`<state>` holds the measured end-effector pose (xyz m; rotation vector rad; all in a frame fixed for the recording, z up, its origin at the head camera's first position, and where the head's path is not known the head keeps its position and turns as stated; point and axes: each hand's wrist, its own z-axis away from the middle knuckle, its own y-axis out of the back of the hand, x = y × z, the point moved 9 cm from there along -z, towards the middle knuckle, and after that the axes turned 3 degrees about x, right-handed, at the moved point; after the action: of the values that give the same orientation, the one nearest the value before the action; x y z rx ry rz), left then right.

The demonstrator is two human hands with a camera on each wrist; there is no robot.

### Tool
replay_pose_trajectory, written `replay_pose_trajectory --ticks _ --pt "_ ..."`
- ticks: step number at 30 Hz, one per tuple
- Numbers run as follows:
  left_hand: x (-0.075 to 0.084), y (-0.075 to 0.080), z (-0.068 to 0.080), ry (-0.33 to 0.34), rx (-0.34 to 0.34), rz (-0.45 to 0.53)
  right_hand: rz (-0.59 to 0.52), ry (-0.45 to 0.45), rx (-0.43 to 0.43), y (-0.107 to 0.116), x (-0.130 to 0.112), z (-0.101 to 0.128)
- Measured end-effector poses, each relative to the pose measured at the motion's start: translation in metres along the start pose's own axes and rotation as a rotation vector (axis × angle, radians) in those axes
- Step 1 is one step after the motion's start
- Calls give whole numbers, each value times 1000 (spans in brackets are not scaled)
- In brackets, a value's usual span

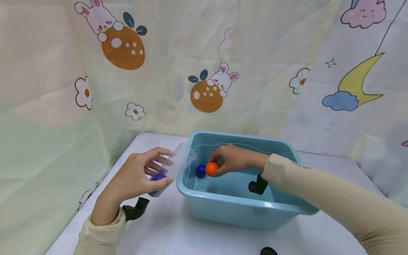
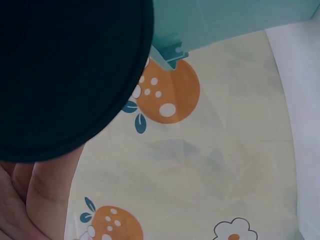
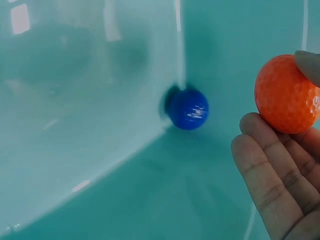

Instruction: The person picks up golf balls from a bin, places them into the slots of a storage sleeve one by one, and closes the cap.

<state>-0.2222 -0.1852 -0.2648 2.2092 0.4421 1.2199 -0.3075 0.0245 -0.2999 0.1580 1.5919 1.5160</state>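
My left hand [image 1: 140,175] grips a clear plastic cup [image 1: 173,166] tilted toward the left wall of a light blue tub [image 1: 223,209]; a purple ball [image 1: 158,176] lies inside the cup. My right hand [image 1: 231,159] reaches into the tub and pinches an orange dimpled ball [image 1: 211,169] [image 3: 286,93] at its fingertips [image 3: 260,150]. A dark blue ball [image 1: 200,170] [image 3: 188,109] rests in the tub's corner just left of the orange one. The left wrist view is mostly blocked by a dark round shape; it shows a bit of the tub's rim [image 2: 172,52] and the printed curtain.
The tub stands on a white table [image 1: 165,230] backed by curtains printed with rabbits [image 1: 220,85] and a moon [image 1: 360,79]. Black wrist straps [image 1: 135,209] show at both wrists. A small dark object [image 1: 268,251] lies at the table's front edge.
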Motion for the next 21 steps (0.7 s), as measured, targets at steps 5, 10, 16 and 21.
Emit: replay_pose_trajectory --ticks 5,10,16,21 --pt "2 1 0 -15 0 -4 17 23 39 14 -10 7" --pt "3 1 0 -12 0 -5 11 51 58 23 -18 11" --pt "2 -1 0 -4 -4 -14 14 51 82 33 -26 16" --pt "2 -1 1 -9 -2 -12 30 67 115 42 -34 20"
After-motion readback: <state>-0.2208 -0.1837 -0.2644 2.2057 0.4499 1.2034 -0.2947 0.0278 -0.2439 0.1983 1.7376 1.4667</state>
